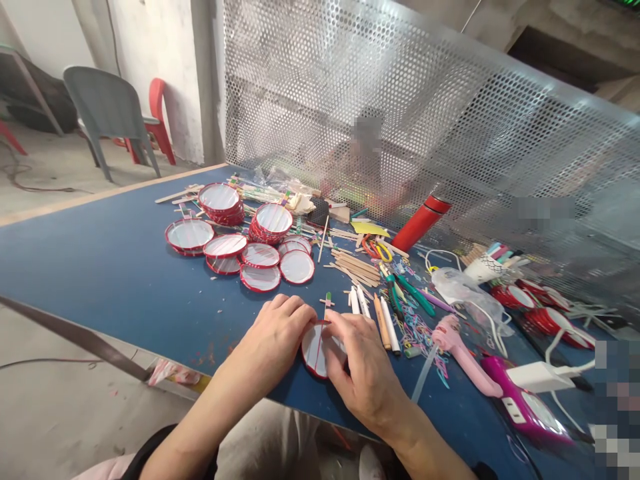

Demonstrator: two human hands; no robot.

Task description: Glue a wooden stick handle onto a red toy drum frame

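Red rim, pale flat face: one small round disc (313, 350), held between both hands over the near edge of the blue bench (125, 287). Thin red line runs across its face; a slim stick (328, 303) with a green end stands out past the far rim, a short crosspiece beside it.

Handling, as judged by eye: light, likely little weight. Rim looks the stiffer part; the face looks thin and smooth, perhaps slick, and could dent under a hard thumb. Stick seems the weak point, liable to snap or twist loose. Best hold: opposite sides of the rim, clear of the stick.

Left hand (283, 330): palm down, knuckles raised, fingers bent toward the upper left rim. Tips partly hidden; cannot tell whether they pinch or merely rest. Right hand (363, 360): turned inward, fingers gripping the disc's right side, forefinger up by the stick's base, thumb lower, across the face. Forearms come in from either side and converge at the disc, wrists low, near the bench edge.
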